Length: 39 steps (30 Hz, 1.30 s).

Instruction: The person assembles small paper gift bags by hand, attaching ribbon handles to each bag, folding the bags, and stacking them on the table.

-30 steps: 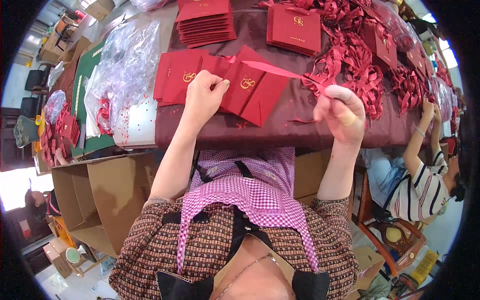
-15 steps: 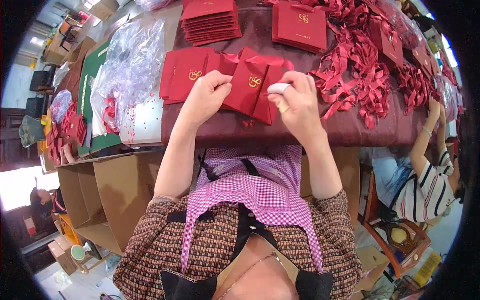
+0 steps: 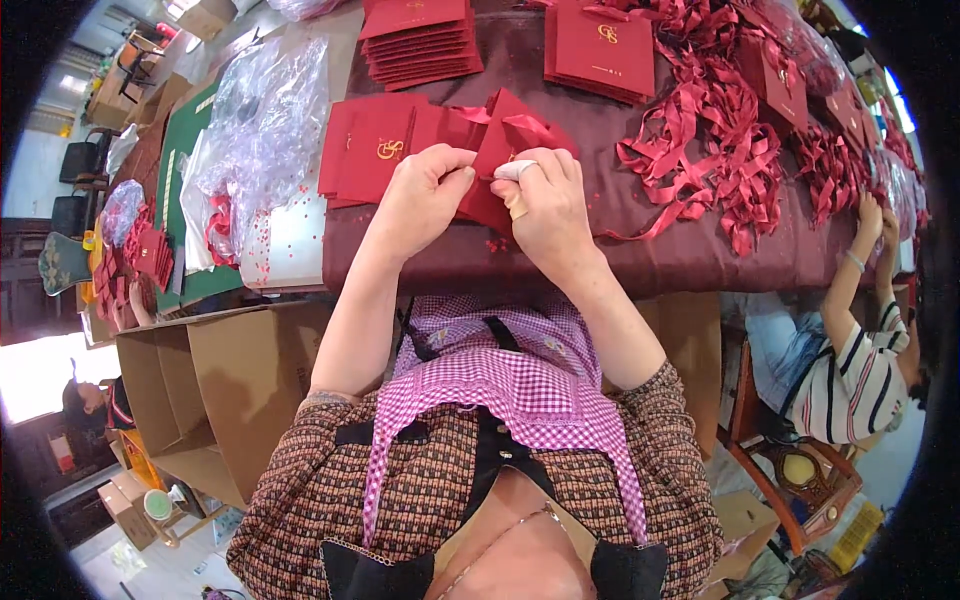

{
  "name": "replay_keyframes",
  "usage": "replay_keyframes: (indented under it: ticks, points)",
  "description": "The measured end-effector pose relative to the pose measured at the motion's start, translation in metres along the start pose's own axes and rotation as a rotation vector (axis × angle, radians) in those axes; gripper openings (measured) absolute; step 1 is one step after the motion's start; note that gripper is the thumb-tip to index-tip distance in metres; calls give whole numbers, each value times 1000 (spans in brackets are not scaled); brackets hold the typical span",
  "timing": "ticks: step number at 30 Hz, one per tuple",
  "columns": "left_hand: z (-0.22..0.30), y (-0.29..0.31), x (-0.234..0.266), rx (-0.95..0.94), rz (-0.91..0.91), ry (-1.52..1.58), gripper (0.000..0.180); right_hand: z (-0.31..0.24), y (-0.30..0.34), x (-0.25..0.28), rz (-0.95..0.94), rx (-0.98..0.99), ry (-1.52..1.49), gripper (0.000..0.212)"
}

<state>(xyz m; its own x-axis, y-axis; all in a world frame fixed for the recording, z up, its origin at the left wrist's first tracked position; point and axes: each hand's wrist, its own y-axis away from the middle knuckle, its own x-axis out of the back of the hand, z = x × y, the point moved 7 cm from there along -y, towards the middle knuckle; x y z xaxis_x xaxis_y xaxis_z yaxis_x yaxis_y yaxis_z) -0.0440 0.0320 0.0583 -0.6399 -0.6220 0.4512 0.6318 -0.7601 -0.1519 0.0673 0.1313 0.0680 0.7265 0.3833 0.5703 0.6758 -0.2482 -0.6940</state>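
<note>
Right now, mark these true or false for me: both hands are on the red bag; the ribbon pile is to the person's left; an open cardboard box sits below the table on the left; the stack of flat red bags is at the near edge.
1. Both the left hand and right hand grip the red paper bag: true.
2. The ribbon pile lies to the person's left: false, it lies to the right.
3. An open cardboard box sits lower left: true.
4. The stack of flat red bags is at the near edge: false, it is at the far side.

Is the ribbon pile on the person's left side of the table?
No, the ribbon pile lies to the right of both hands, while clear plastic bags lie on the left.
</note>
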Motion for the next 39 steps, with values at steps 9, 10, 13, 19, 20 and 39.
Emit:
replay_keyframes:
  ticks: [9,10,13,19,20,39]
  points:
    - [15,5,-4,-80,61,-60,17,-15,-11,5,-175,17,236,15]
    - [19,7,-5,-103,79,-102,16,-14,-13,6,-197,-4,196,14]
    - [38,16,-10,-241,151,-209,12,-4,-15,8,-244,-63,32,12]
    - [48,21,-16,-278,134,-191,12,-13,-16,17,-247,-53,1,11]
    - [49,22,-18,-274,131,-189,13,-19,-15,17,-254,-16,96,11]
    - [45,15,-13,-342,-157,-31,10,-6,-14,41,-431,-51,-400,16]
